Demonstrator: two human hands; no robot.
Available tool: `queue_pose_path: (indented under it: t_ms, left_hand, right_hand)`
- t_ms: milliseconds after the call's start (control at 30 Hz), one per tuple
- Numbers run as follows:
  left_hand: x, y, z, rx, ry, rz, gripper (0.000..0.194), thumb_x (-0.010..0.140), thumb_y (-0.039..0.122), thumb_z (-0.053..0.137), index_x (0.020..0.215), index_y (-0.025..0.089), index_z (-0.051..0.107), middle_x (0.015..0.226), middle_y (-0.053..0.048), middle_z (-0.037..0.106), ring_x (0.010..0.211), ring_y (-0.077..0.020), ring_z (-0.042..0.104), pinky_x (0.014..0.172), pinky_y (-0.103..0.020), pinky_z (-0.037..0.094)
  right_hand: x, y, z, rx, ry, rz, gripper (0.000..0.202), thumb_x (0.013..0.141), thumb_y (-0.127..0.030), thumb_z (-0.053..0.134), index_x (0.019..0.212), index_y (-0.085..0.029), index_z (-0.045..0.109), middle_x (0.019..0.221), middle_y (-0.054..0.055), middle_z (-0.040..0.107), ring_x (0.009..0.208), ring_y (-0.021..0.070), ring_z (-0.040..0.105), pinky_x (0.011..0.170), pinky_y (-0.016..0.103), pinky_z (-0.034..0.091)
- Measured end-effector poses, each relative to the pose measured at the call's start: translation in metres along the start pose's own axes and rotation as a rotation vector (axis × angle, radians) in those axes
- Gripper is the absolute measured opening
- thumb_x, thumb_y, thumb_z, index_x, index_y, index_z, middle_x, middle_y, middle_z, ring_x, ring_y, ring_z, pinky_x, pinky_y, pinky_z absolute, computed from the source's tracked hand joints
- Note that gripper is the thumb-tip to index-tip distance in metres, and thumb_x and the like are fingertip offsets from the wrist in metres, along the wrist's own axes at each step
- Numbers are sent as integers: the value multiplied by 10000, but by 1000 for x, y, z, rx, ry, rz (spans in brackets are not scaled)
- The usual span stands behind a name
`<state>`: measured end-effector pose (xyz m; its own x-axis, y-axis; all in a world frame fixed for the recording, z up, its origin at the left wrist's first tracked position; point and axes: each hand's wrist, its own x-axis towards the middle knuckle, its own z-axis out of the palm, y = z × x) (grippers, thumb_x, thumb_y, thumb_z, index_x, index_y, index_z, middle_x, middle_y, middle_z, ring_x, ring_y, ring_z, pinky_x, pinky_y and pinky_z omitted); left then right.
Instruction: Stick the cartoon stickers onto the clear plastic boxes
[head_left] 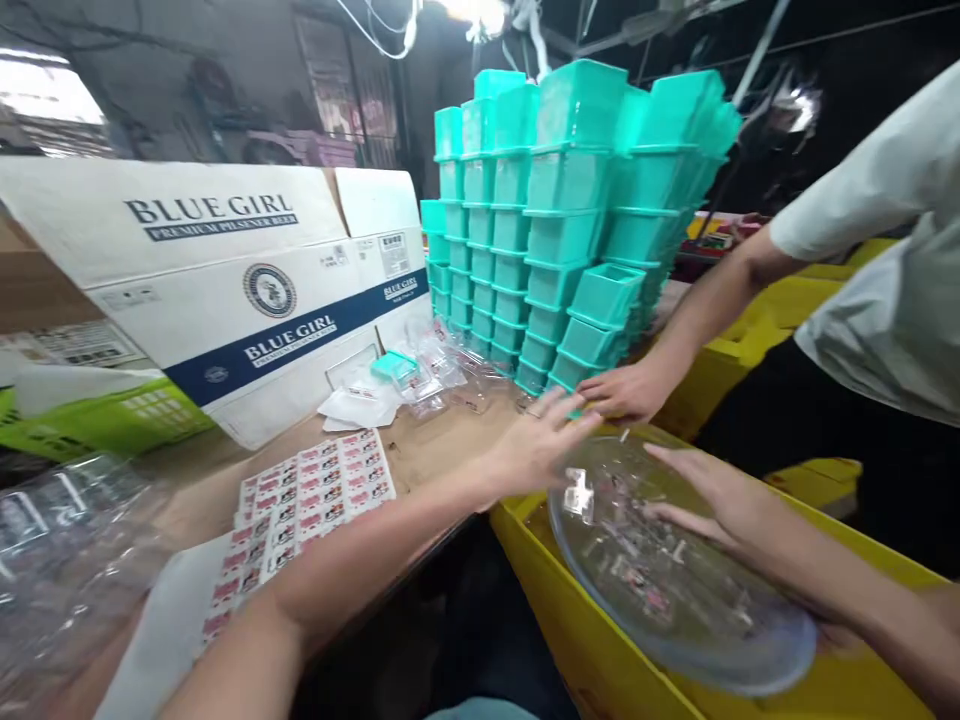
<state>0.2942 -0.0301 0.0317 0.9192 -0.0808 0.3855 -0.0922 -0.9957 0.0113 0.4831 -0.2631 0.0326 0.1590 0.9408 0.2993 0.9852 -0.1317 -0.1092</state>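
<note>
My left hand (536, 445) is stretched out over the table's edge, fingers apart and a little blurred, near the left rim of a round clear plastic basin (780, 655). It holds nothing that I can see. Above the basin's right side is my right hand (701, 490), open with its fingers extended. Small clear and printed pieces (645, 590) lie inside the basin, too blurred to name. The basin rests on a yellow crate (600, 640). Another person's hand (626, 390) reaches in at the basin's far rim, close to my left fingers.
Stacked turquoise plastic bins (570, 180) rise behind the table. Clear plastic packets (442, 370) and a small turquoise piece (394, 365) lie before them. Sticker sheets (322, 490), a white carton (300, 280), a green basket (112, 420) and clear plastic trays (67, 560) occupy the left.
</note>
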Motion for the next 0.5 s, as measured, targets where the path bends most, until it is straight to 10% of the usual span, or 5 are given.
queue_pose_path:
  t_ms: [67, 133, 233, 367, 500]
  left_hand:
    - [-33, -61, -28, 60, 52, -358, 965, 744, 424, 752, 1520, 209, 220, 1586, -193, 237, 1496, -379, 116, 1191, -542, 192]
    - [-62, -118, -48, 148, -153, -735, 1147, 659, 477, 808, 1541, 173, 140, 1597, -255, 163, 1482, -463, 78, 1163, -606, 185]
    - [-88, -172, -54, 160, -302, -812, 1292, 505, 502, 882, 1533, 151, 183, 1561, -303, 230, 1439, -530, 175, 1115, -625, 257]
    - [-89, -187, -35, 187, -351, -792, 1381, 453, 478, 900, 1556, 208, 116, 1520, -264, 333, 1412, -548, 220, 1039, -622, 369]
    - [-82, -183, -18, 208, -325, -767, 1295, 570, 447, 848, 1564, 285, 33, 1540, -217, 292, 1419, -548, 184, 987, -577, 442]
  right_hand:
    - [77, -28, -11, 137, 0, -113, 482, 920, -517, 525, 1345, -288, 538, 1268, 86, 650, 1122, 274, 638, 951, 380, 511]
    - [159, -58, -3, 132, -75, -112, 544, 876, -504, 603, 1343, -230, 545, 1283, 116, 626, 1179, 278, 595, 984, 366, 478]
    - [260, -87, 43, 72, -215, -24, 857, 723, -505, 772, 1452, -205, 434, 1382, 171, 532, 1279, 332, 505, 1040, 426, 414]
    - [326, -95, 109, 64, -292, 110, 1393, 399, -559, 921, 1559, -280, 202, 1458, 239, 423, 1292, 490, 447, 975, 600, 393]
    - [336, -92, 139, 114, -284, 185, 1356, 509, -648, 842, 1570, -337, 58, 1402, 212, 486, 1208, 458, 541, 921, 554, 438]
